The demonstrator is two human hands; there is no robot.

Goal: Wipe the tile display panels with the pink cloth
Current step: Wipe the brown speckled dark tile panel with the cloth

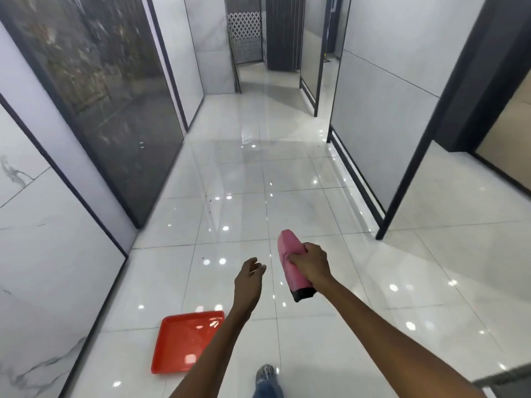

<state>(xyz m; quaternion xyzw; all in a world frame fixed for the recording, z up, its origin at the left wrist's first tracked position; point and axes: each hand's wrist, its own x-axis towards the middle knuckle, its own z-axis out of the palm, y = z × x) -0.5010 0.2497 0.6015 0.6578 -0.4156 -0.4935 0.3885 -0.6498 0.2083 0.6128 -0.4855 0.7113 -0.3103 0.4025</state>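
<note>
My right hand (311, 264) grips a folded pink cloth (288, 251) with a dark edge at its lower end, held out over the floor in the middle of the aisle. Beside it, my left hand (249, 278) reaches forward with relaxed fingers and holds nothing. Tile display panels line both sides: a white marble panel (43, 254) at near left, a dark glossy panel (109, 110) beyond it, and a pale grey panel (382, 116) on the right. Neither hand touches a panel.
A red plastic tray (178, 346) lies on the glossy white floor (244, 173) under my left forearm. My shoe (265, 373) shows at the bottom. Black frames (425, 139) edge the panels. The aisle runs ahead to a dark slatted panel (284, 30).
</note>
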